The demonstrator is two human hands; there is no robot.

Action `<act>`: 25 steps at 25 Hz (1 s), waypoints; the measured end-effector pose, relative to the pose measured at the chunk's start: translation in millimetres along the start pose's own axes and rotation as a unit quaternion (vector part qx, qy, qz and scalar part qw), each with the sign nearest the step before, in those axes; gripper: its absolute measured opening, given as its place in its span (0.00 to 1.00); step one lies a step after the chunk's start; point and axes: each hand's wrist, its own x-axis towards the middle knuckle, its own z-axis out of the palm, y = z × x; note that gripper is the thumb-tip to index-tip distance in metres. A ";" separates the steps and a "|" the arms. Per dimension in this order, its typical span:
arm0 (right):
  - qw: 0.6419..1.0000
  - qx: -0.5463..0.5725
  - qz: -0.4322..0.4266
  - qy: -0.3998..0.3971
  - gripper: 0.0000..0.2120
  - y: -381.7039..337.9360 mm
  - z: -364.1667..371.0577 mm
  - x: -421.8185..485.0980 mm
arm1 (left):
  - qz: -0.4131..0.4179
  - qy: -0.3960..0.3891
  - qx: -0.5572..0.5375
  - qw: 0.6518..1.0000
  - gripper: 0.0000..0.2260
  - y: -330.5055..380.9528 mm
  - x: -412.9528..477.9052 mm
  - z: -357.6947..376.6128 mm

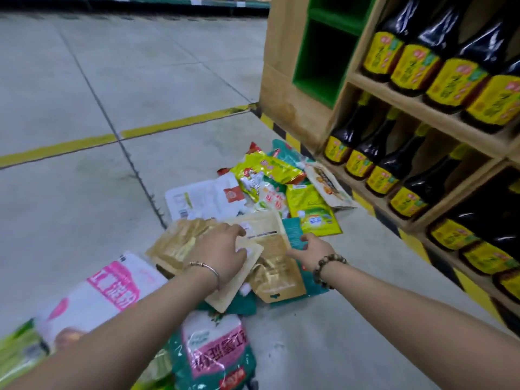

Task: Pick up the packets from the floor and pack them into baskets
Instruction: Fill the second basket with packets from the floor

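On the floor (84, 206) beside a wooden shelf (295, 108) of dark bottles (455, 80) with yellow labels lies a heap of packets (270, 175). Nearer, a white packet (112, 285) carries pink Chinese characters, too blurred to read. The left hand (222, 251) lies palm down on a beige packet (239, 277), fingers slightly bent; whether it grips is unclear. Just beside it, the right hand (311, 250) pinches the lower edge of a teal packet (292, 230).

Head view, steeply downward, close above floor (70, 206)
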 end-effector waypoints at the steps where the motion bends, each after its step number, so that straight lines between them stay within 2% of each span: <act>1: 1.000 0.018 0.015 -0.020 0.38 -3.9 10.4 6.9 | -0.015 -0.004 0.004 1.000 0.17 -9.6 -0.6 -2.3; 3: 0.997 0.060 0.050 -0.027 0.43 -14.0 26.6 18.9 | -0.057 -0.008 0.002 0.998 0.16 -26.7 -5.1 -8.3; 7: 0.980 0.154 0.130 -0.007 0.47 -29.0 43.1 34.8 | -0.114 0.014 -0.063 0.991 0.15 -48.0 -15.5 -19.5; 9: 0.976 0.156 0.149 -0.022 0.46 -31.6 47.2 34.1 | -0.131 0.014 -0.080 0.988 0.14 -52.9 -21.5 -22.0; 11: 0.971 0.203 0.122 -0.013 0.38 -30.6 44.7 31.8 | -0.142 0.006 -0.100 0.985 0.12 -55.6 -24.6 -24.1; 13: 0.968 0.229 0.088 0.046 0.29 -24.9 30.1 23.6 | -0.153 -0.007 -0.139 0.978 0.10 -55.4 -26.3 -27.9; 16: 0.941 0.244 0.035 0.230 0.21 -23.2 -8.6 4.0 | -0.179 -0.017 -0.249 0.952 0.09 -54.9 -26.8 -33.8; 18: 0.919 0.288 -0.034 0.267 0.19 -32.1 -31.2 -7.8 | -0.209 -0.037 -0.331 0.919 0.17 -56.8 -29.9 -37.8; 20: 0.924 0.310 -0.095 0.202 0.17 -51.8 -38.3 -24.2 | -0.254 -0.060 -0.443 0.858 0.26 -59.4 -32.4 -37.6; 21: 0.931 0.313 -0.114 0.148 0.16 -63.6 -32.9 -35.0 | -0.273 -0.067 -0.492 0.824 0.27 -60.2 -33.9 -35.5; 23: 0.936 0.315 -0.150 0.057 0.16 -83.1 -9.5 -51.4 | -0.285 -0.066 -0.577 0.762 0.21 -56.0 -38.1 -30.7; 25: 0.925 0.336 -0.174 -0.010 0.13 -97.6 17.3 -59.2 | -0.286 -0.016 -0.647 0.707 0.15 -47.2 -41.0 -24.7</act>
